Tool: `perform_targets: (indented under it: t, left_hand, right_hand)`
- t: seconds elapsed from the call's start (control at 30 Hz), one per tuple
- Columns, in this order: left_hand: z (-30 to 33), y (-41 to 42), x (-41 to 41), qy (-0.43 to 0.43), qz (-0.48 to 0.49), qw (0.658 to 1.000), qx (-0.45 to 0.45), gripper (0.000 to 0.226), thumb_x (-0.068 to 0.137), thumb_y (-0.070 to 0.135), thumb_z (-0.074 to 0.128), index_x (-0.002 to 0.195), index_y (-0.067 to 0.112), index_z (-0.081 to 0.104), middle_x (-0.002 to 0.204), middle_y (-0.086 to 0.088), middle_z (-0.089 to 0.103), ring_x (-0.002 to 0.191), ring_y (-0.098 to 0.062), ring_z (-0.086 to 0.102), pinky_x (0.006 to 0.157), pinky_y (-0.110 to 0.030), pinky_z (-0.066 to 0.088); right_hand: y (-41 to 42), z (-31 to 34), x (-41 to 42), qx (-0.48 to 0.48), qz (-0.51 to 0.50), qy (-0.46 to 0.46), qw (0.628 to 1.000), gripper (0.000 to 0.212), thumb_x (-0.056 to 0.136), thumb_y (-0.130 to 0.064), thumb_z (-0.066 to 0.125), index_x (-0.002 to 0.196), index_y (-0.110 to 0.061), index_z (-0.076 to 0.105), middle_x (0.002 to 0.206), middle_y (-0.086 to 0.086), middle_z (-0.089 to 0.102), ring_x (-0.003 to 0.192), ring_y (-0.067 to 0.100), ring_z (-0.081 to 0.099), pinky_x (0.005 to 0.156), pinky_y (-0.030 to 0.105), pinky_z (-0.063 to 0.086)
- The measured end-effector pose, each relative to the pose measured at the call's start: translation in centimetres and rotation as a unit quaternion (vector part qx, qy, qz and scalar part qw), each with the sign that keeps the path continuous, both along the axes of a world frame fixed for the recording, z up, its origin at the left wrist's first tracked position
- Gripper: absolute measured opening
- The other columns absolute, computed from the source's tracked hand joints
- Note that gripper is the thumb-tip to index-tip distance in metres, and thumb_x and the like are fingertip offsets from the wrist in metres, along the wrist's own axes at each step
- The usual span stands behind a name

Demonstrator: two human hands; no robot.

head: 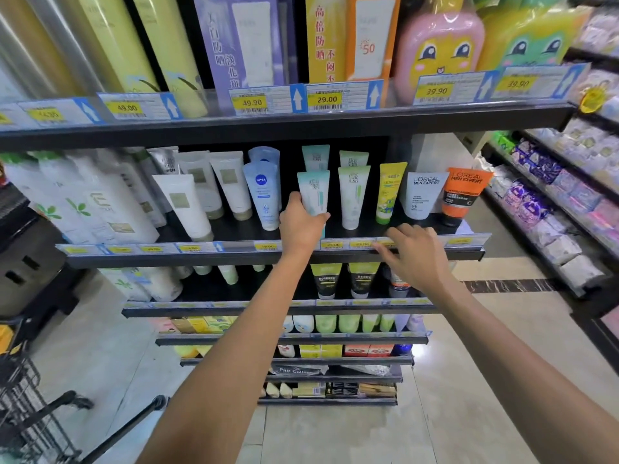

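Note:
I face a black shop shelf (pixel 234 236) lined with upright cosmetic tubes. My left hand (pixel 301 226) grips a pale teal-and-white tube (pixel 313 192) at its lower half, where it stands on the shelf. To its right stands a green-and-white tube (pixel 351 195), then a yellow tube (pixel 388 192). My right hand (pixel 415 256) reaches to the shelf's front edge, its relaxed fingers resting on the price-tag strip (pixel 361 244). It holds nothing.
A blue Nivea tube (pixel 264 195) stands just left of the gripped tube. Grey and orange L'Oreal tubes (pixel 423 195) stand at the shelf's right end. Shelves of goods run above and below. A black basket trolley (pixel 30 413) is at lower left, an aisle with shelving at right.

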State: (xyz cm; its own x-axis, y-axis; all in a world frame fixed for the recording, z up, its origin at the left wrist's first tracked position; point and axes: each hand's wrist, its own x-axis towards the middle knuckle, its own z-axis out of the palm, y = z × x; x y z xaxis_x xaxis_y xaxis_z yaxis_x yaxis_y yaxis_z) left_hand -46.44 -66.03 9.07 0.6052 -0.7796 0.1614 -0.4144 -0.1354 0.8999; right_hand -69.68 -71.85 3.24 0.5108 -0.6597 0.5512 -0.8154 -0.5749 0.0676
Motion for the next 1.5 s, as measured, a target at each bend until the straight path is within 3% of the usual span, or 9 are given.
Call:
perform_targets:
  t: [1.03, 1.5]
  left_hand:
    - [0.5, -2.2, 0.8, -0.036, -0.002, 0.999, 0.028, 0.05, 0.079, 0.015, 0.085, 0.115, 0.01, 0.051, 0.122, -0.01, 0.066, 0.118, -0.031, 0.062, 0.098, -0.049, 0.054]
    - [0.5, -5.2, 1.7, -0.038, -0.003, 0.998, 0.049, 0.055, 0.083, 0.016, 0.083, 0.127, 0.006, 0.053, 0.132, -0.013, 0.065, 0.124, -0.032, 0.061, 0.098, -0.041, 0.052]
  right_hand:
    - [-0.2, -0.7, 0.0, -0.019, -0.005, -0.019, 1.0, 0.051, 0.099, -0.055, 0.044, 0.09, -0.012, 0.069, 0.071, 0.003, 0.06, 0.067, 0.029, 0.057, 0.067, 0.039, 0.037]
    - [-0.3, -0.6, 0.1, -0.02, -0.008, -0.011, 1.0, 0.054, 0.1, -0.057, 0.039, 0.089, -0.012, 0.067, 0.071, 0.003, 0.059, 0.066, 0.029, 0.056, 0.065, 0.038, 0.034]
